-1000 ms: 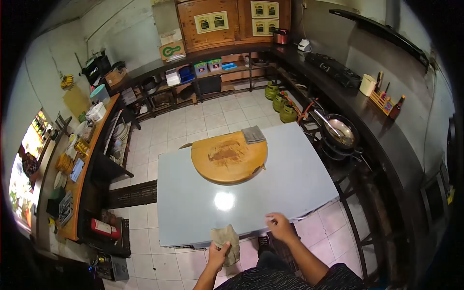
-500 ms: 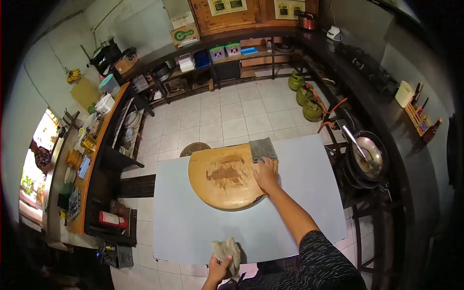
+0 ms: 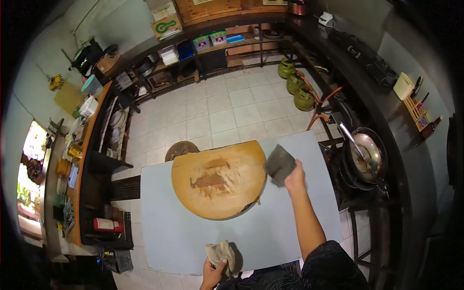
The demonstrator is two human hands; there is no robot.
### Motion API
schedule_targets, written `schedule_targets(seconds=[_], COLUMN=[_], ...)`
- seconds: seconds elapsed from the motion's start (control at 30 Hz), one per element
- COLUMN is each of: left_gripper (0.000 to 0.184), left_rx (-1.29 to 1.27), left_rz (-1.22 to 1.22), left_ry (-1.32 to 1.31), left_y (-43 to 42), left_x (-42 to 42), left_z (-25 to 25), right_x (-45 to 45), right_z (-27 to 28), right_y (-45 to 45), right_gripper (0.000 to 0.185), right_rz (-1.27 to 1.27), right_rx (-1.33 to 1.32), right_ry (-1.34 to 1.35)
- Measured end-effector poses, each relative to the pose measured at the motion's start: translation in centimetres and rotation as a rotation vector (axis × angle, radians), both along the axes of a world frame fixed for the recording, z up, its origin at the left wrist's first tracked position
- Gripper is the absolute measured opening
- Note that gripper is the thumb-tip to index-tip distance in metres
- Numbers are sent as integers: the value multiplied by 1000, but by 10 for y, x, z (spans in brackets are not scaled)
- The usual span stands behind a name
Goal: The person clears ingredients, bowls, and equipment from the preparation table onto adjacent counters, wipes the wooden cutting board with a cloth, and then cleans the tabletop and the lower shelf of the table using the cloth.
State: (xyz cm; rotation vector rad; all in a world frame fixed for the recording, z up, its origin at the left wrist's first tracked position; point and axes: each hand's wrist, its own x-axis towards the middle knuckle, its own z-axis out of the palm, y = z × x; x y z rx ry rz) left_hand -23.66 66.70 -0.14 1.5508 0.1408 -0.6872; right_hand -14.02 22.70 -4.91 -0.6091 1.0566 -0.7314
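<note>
"What is closest to you?"

"My left hand (image 3: 211, 273), at the near edge of the pale grey table (image 3: 179, 244). I pinch a beige cloth (image 3: 219, 253) in it, thumb across the front, the crumpled part standing out beyond my grip. A dark shadow falls just beside it."

"And your other hand?"

"My right hand (image 3: 296, 179) is farther out, over the right part of the table. It grips a dark grey cloth (image 3: 279, 165) by the edge nearest me, fingers drawn in; the far corners spread away. The cloth is a little blurred, and I can't tell whether its underside meets the tabletop."

"Where is the board?"

"The wooden board (image 3: 241, 179) lies flat on the table, just left of the dark grey cloth. It's rounded towards me and straighter on the far side, with worn brown patches in the middle."

"What's past the table?"

"A round brown top (image 3: 182, 150) shows just behind the board, lower down. To the right, a wok (image 3: 374, 169) has a ladle (image 3: 352, 136) resting in it. Farther off, three green gas cylinders (image 3: 303, 99) stand on the tiled floor (image 3: 222, 105). Along the far wall, lidded tubs (image 3: 202, 44) sit on a shelf."
</note>
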Motion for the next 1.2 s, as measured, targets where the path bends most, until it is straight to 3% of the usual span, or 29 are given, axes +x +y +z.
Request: schedule_targets(seconds=[0.07,0.3,0.43,0.57,0.6,0.73,0.77,0.9,1.07,1.2], left_gripper=[33,33,34,34,34,35,35,35,35,35], left_rx=[-34,-30,-5,42,48,24,28,61,55,22], left_rz=[-59,-120,-114,-89,-92,-101,-98,-104,-63,-96], left_ry=[4,15,9,50,49,2,4,13,-24,-8], left_y=[-7,-31,-35,-31,-29,-21,-19,-16,-9,9], left_x=[10,24,22,17,17,14,13,14,8,3], left_z=[-3,-15,-10,-10,-10,-15,-15,-11,-9,-9], right_x=[-39,-46,-13,9,8,-3,-3,-1,-13,-25], right_z=[-4,6,17,-1,-11,-58,-65,-70,-83,-39], right_y=[-20,-54,-69,-62,-60,-37,-35,-30,-59,-30], right_gripper=[28,26,30,33,33,39,39,47,50,48], right_rz=[177,141,114,85,83,-96,-91,377,583,433], right_rx=[281,-81,-151,-301,-295,-1312,-1309,-1530,-1510,-1505], right_ry=[-478,-156,-330,287,287,850,849,1067,998,882])
